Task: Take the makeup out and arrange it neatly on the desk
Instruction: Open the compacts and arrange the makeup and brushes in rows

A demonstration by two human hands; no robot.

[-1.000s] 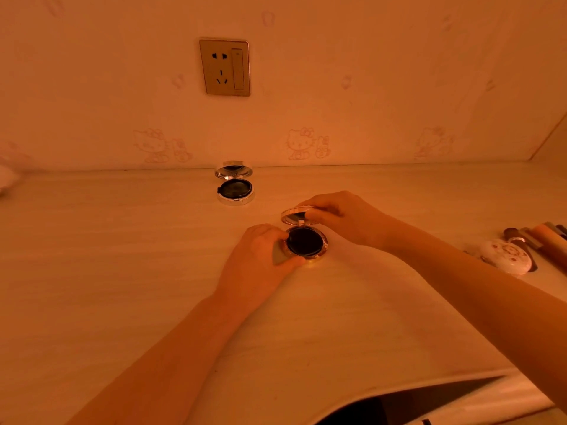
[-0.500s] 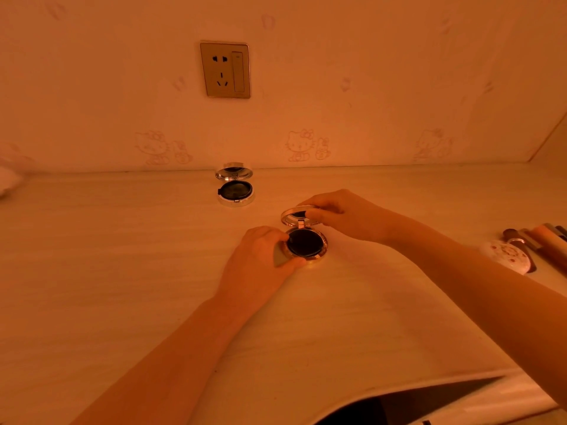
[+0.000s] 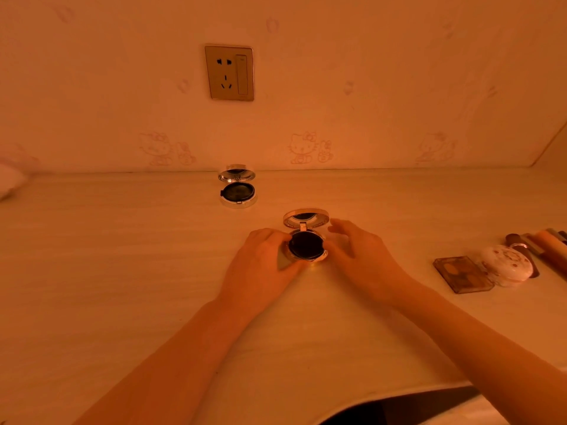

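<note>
An open round gold compact (image 3: 306, 240) stands on the pale desk (image 3: 122, 271), lid upright with its mirror facing me and a dark puff in the base. My left hand (image 3: 260, 265) grips the left side of its base. My right hand (image 3: 356, 256) lies just right of the compact with relaxed fingers, apart from the lid. A second open compact (image 3: 237, 190), silver, sits farther back near the wall.
At the right lie a brown eyeshadow palette (image 3: 461, 274), a white round patterned case (image 3: 506, 265) and several brushes or pencils (image 3: 546, 246). A wall socket (image 3: 230, 73) is above. A pale object (image 3: 9, 179) sits at the far left. The desk's curved front edge is bottom right.
My right hand has let go of the compact's lid and drawn back to the right; the lid now stands open on its own. The left hand stays on the base.
</note>
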